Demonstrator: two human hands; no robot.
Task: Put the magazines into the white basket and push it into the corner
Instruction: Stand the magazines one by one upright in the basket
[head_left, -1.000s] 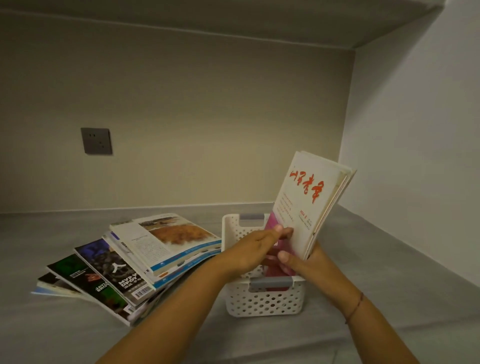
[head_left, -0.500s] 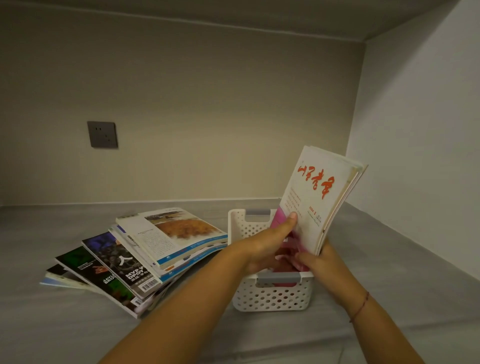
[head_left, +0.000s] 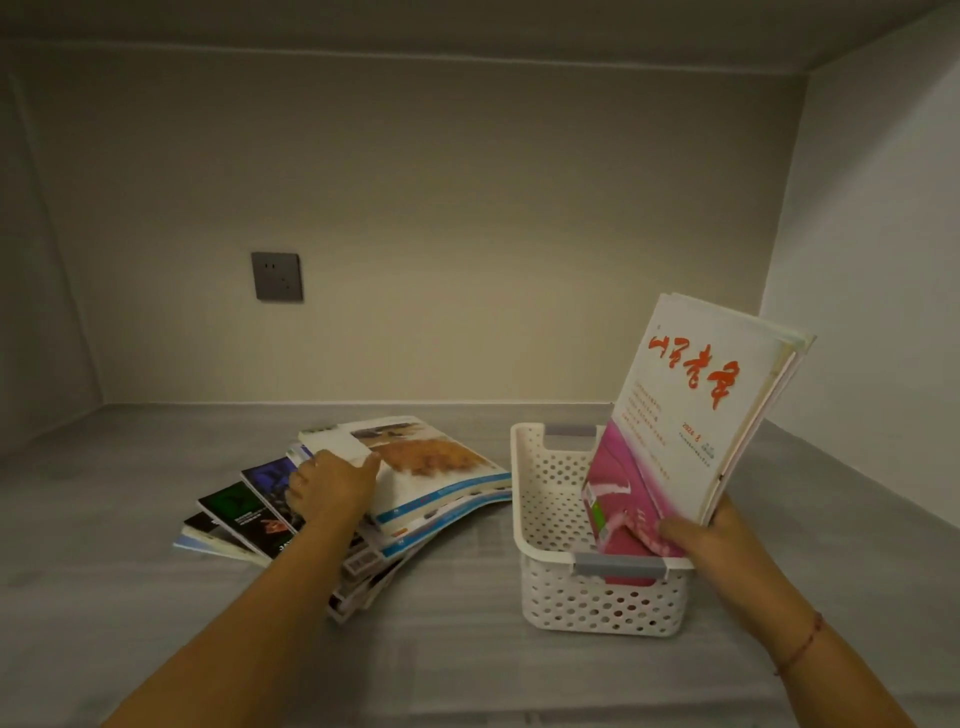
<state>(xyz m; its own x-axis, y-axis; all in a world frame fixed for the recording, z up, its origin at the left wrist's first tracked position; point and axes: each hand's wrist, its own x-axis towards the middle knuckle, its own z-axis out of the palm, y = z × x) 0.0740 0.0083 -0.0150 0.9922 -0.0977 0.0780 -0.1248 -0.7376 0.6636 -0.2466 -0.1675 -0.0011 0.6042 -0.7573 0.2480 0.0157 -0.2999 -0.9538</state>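
Dim, warm light fills the recess; the plain beige back wall (head_left: 467, 234) is brightest at its middle and darkens toward the corners and ceiling; the upright white-and-pink magazine with red lettering (head_left: 696, 415) is the brightest thing in view; soft shadows lie on the grey streaked shelf surface (head_left: 467, 649) under the fanned stack of glossy magazines (head_left: 431, 483) and beside the white perforated plastic basket (head_left: 597, 603); wide-angle distortion bends the wall edges; the forearms near the bottom edge are blurred; fine print is unreadable, the whole picture soft and grainy.
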